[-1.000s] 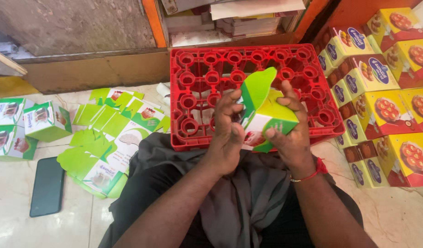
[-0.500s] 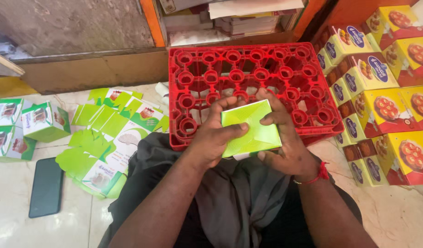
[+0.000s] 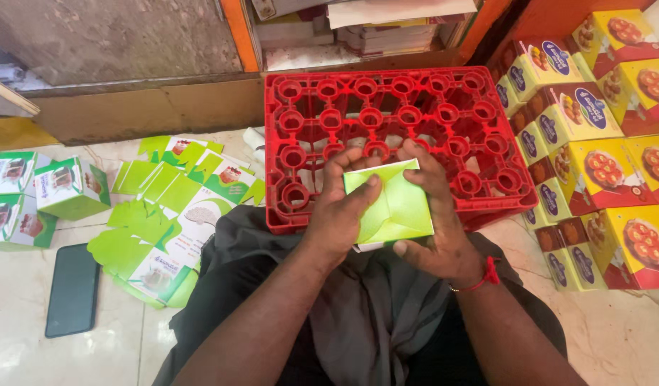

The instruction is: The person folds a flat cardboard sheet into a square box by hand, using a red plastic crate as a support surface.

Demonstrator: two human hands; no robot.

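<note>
Head view shows a small light-green carton (image 3: 394, 207), flaps folded shut, above the lap before a red crate (image 3: 386, 114). Left hand (image 3: 340, 214) and right hand (image 3: 440, 229) clasp it; its underside looks white, seemingly.

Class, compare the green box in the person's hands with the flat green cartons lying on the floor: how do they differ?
The box is folded into shape; the flat cartons lie unfolded. The box is held by both hands, left hand and right hand, over the lap; the cartons lie loose in an overlapping pile on the floor. Both are the same bright green card.
</note>
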